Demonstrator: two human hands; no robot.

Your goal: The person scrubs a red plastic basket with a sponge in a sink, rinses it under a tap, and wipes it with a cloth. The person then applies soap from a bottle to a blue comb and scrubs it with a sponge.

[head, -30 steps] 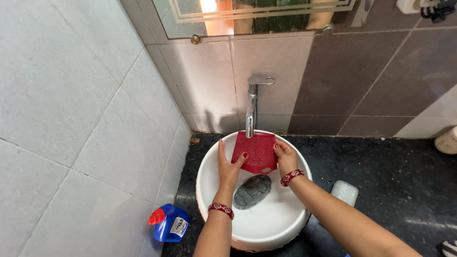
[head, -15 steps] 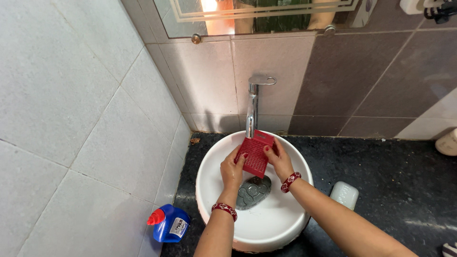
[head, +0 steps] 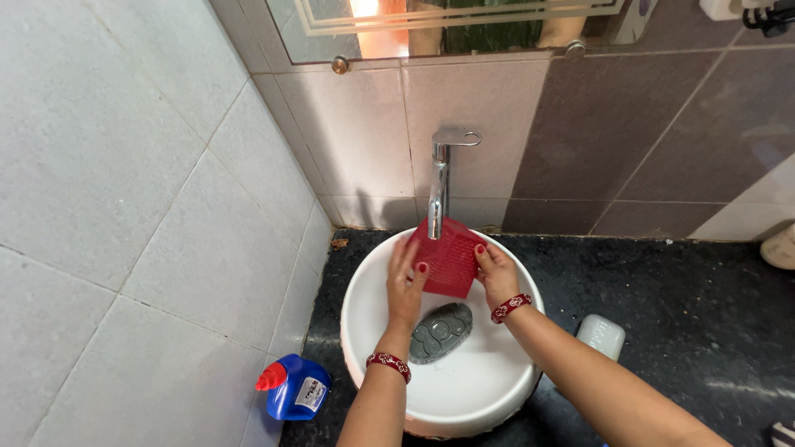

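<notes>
Head view shows two hands, one red perforated tray (head: pixel 445 258), one grey oval dish (head: pixel 440 331), one white basin (head: pixel 489 389), one chrome tap (head: pixel 439 186), one blue bottle (head: pixel 298 388) with a red cap, and one pale soap bar (head: pixel 601 335). Each wrist carries one red bangle.

Under the basin lies a black speckled counter (head: pixel 687 314). On the left the wall has pale grey tiles; behind the tap the tiles are pink and brown. Above them hangs the lower edge of a mirror (head: pixel 447 25). On the counter the bottle stands left of the basin and the soap bar lies right of it.

Over the basin and right under the spout, the tray is held tilted. At its left edge the left hand (head: pixel 405 290) has its thumb on the face and its fingers behind it. At the right edge the right hand (head: pixel 497 273) pinches it the same way. Both are closed on the tray. Below it the dish lies on the basin floor, just beside the left wrist.
</notes>
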